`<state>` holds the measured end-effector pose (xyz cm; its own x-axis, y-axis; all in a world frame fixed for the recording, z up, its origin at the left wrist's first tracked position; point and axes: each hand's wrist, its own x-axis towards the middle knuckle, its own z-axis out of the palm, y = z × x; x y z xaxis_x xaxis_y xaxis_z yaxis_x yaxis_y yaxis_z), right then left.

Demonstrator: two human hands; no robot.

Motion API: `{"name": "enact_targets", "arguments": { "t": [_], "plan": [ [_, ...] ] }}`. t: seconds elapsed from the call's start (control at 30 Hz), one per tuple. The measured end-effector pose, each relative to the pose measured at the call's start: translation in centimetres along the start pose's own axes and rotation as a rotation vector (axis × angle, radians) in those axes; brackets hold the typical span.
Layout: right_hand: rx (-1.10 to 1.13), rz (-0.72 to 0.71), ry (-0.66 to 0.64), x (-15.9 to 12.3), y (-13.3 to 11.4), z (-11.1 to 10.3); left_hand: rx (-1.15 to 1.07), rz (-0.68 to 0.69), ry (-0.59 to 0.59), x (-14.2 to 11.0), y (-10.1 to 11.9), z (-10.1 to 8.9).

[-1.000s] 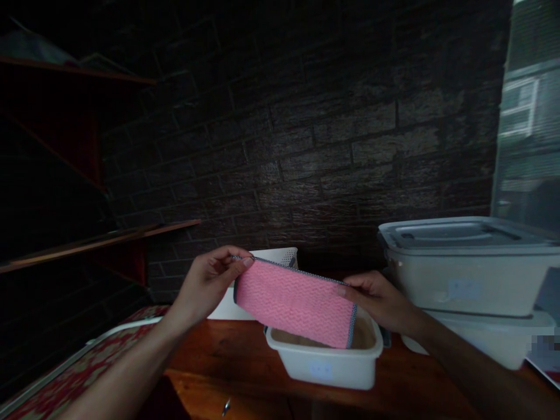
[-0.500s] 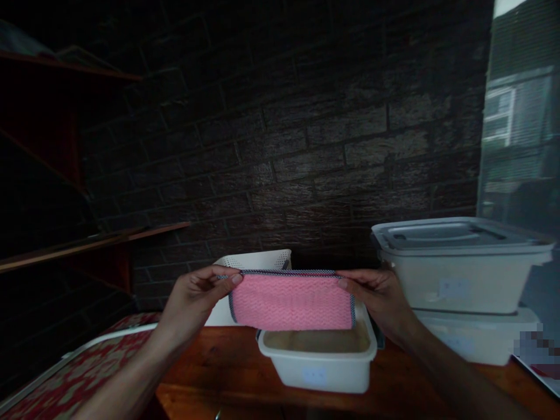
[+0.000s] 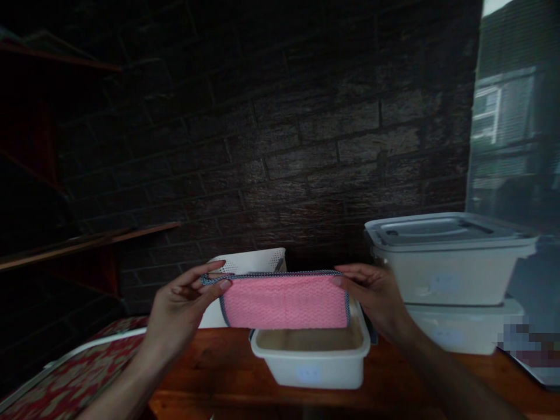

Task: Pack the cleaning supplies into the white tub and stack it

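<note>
A pink textured cloth (image 3: 286, 301) with a dark stitched edge is held level in the air between both hands. My left hand (image 3: 181, 306) pinches its upper left corner with thumb and fingers. My right hand (image 3: 376, 297) pinches the upper right corner. The cloth hangs just above an open white plastic tub (image 3: 310, 359) that stands on a wooden table (image 3: 210, 373). The tub's inside looks tan and I cannot make out what is in it.
Two lidded pale storage bins (image 3: 450, 262) are stacked at the right. A white perforated basket (image 3: 254, 262) stands behind the cloth. A red patterned tray (image 3: 65, 379) lies at the lower left. A dark brick wall (image 3: 280, 134) and wooden shelves (image 3: 87, 242) are behind.
The cloth went from tilted down to the right to level, as my right hand rose. The view has shifted slightly to the right.
</note>
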<state>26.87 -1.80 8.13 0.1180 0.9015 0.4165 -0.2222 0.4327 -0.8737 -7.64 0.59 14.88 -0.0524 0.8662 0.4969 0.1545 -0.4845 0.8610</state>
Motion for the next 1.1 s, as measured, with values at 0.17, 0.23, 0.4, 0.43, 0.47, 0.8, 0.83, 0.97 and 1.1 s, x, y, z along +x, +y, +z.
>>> {"name": "enact_targets", "arguments": {
  "t": [0.17, 0.23, 0.4, 0.43, 0.47, 0.8, 0.83, 0.97, 1.1],
  "plan": [
    [0.047, -0.020, -0.001, -0.2, -0.3, 0.0, 0.071, 0.004, 0.030, -0.3, 0.0, 0.4],
    [0.028, -0.028, 0.008, -0.2, -0.4, -0.1, 0.054, 0.006, 0.038, -0.4, 0.2, 0.7],
    [-0.116, -0.049, 0.053, -0.4, -0.5, -1.1, 0.000, -0.001, -0.036, -0.6, 0.5, 1.4],
    [-0.139, -0.041, 0.046, -0.4, -0.5, -1.4, 0.006, 0.008, -0.049, -0.8, 0.7, 1.5],
    [-0.150, -0.033, 0.044, -0.5, -0.5, -1.6, 0.011, 0.017, -0.066, -0.9, 0.8, 1.6],
    [-0.213, 0.021, 0.056, -0.9, -1.2, -1.6, -0.130, 0.085, -0.208, -2.3, 1.0, 1.9],
    [-0.222, 0.017, 0.062, -0.9, -1.3, -1.5, -0.149, 0.075, -0.221, -2.4, 1.1, 1.9],
    [-0.278, 0.004, 0.066, -1.1, -1.4, -1.6, -0.210, 0.020, -0.202, -2.8, 1.6, 2.2],
    [-0.256, 0.028, 0.036, -1.1, -1.1, -1.9, -0.270, -0.019, -0.175, -2.9, 1.5, 2.6]
  ]
}}
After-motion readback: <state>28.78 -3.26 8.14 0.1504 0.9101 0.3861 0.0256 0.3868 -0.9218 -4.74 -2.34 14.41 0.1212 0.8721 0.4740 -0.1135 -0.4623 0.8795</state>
